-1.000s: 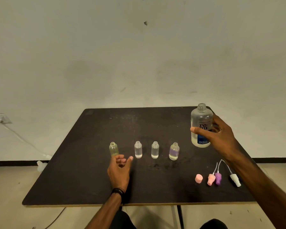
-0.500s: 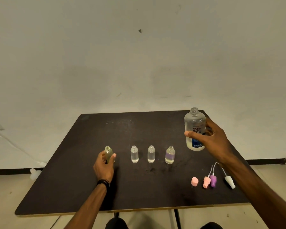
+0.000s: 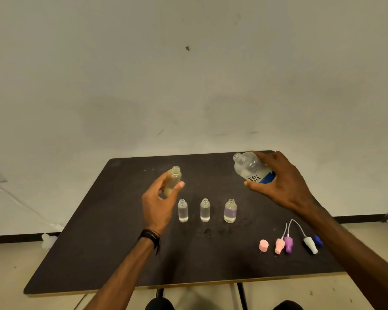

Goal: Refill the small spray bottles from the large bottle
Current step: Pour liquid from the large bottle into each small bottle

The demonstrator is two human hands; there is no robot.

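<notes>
A small yellowish spray bottle (image 3: 173, 180), uncapped and nearly upright, is held in the left hand (image 3: 159, 203), pinched between thumb and fingers and raised above the table (image 3: 103, 242). The large bottle (image 3: 250, 167) is gripped around its body by the right hand (image 3: 280, 184); it is tilted with its open neck aimed toward the left hand, and the two mouths are well apart.

Just below the left hand, three more small bottles (image 3: 205, 210) stand open in a row. Near the right forearm lie the removed spray tops (image 3: 285, 242), pink, purple and white (a blue cap (image 3: 318, 240) is partly hidden behind the arm).

Both openings are narrow, so a pour begun before they are lined up would probably spill onto the table. The standing bottles could be knocked over if either hand is lowered carelessly. Overfilling is also likely if the large bottle is tipped too steeply.
</notes>
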